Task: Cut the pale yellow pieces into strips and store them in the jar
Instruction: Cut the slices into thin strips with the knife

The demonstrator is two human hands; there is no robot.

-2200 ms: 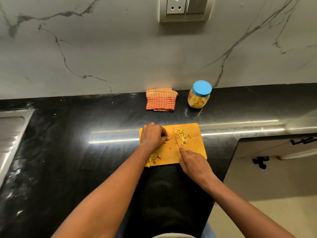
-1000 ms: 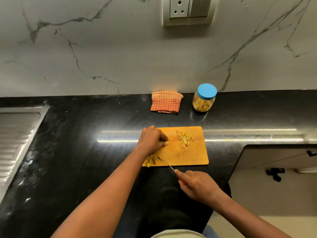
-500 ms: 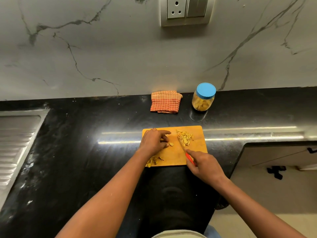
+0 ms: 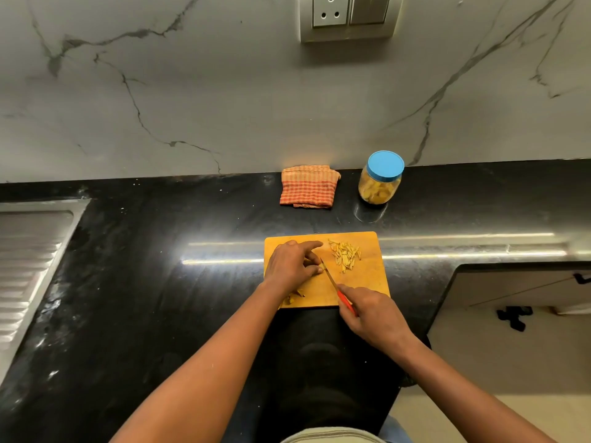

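Right hand [image 4: 374,314] round knife [image 4: 331,278]; left hand [image 4: 292,263] on pale piece [image 4: 321,267]

Two bare forearms lead in from the near side of the cutting board [image 4: 367,276], each ending in a bare hand: left hand [image 4: 292,263], right hand [image 4: 372,310]. Nearer than the board, at the bottom edge, sits a curve of pale beige cloth [image 4: 332,437], with blue fabric [image 4: 395,426] just right of it
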